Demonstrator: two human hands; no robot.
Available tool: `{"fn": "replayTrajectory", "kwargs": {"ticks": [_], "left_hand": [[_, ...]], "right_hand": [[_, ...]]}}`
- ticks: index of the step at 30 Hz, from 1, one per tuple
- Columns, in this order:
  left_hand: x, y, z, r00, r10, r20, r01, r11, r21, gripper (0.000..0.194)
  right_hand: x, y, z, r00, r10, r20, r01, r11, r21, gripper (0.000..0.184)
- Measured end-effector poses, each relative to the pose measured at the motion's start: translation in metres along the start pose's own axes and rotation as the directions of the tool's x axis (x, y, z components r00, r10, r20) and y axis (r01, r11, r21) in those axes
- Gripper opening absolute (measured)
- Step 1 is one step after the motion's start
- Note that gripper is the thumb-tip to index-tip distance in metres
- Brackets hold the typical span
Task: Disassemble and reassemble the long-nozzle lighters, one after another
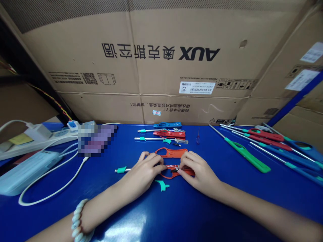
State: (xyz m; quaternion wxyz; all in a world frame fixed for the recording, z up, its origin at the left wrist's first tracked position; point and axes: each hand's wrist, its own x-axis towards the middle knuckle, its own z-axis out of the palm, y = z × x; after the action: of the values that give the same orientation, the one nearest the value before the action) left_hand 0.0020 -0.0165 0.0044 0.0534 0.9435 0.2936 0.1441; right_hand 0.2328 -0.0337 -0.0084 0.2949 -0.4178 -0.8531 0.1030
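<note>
An orange-red lighter half-shell [166, 174] lies under my fingers, its ring-shaped handle to the left. Thin white wires [171, 166] run across it, and a small black part [174, 170] rests inside. My left hand [148, 168] pinches at the left end of the wires. From the other side, my right hand [200, 169] closes thumb and forefinger on their right end, covering part of the shell. The matching orange half-shell [174, 153] lies just behind. A metal tube with a teal collar [122, 170] sticks out left of my left hand. A teal trigger [162, 185] lies in front.
Partly assembled lighters, red [169, 134] and blue [168, 125], lie behind, beside a small screwdriver [198, 138]. Several long lighters, including a green one [248, 156], lie at right. A power bank [30, 171] and white cable [64, 188] occupy the left. A cardboard wall [151, 74] bounds the back.
</note>
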Motion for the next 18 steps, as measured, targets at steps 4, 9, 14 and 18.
{"fn": "replayTrajectory", "kwargs": {"ticks": [4, 9, 14, 18], "left_hand": [[0.0, 0.0, 0.002, 0.999, 0.026, 0.022, -0.027, 0.999, 0.04, 0.032], [0.001, 0.0, -0.005, 0.999, -0.003, 0.036, 0.005, 0.999, -0.038, 0.026], [-0.001, 0.001, -0.022, 0.996, -0.041, 0.079, 0.054, 0.985, -0.166, 0.011], [-0.004, 0.002, -0.031, 0.985, -0.023, 0.173, 0.05, 0.987, -0.154, 0.017]], "right_hand": [[0.0, -0.001, 0.001, 1.0, 0.0, -0.011, 0.0, 1.0, 0.0, 0.009], [0.0, -0.001, 0.002, 1.0, -0.003, -0.009, 0.003, 1.0, 0.012, 0.01], [-0.001, 0.0, 0.001, 1.0, -0.012, 0.009, 0.013, 1.0, -0.019, 0.009], [-0.001, -0.001, 0.001, 0.999, -0.012, 0.03, 0.012, 1.0, -0.026, 0.01]]}}
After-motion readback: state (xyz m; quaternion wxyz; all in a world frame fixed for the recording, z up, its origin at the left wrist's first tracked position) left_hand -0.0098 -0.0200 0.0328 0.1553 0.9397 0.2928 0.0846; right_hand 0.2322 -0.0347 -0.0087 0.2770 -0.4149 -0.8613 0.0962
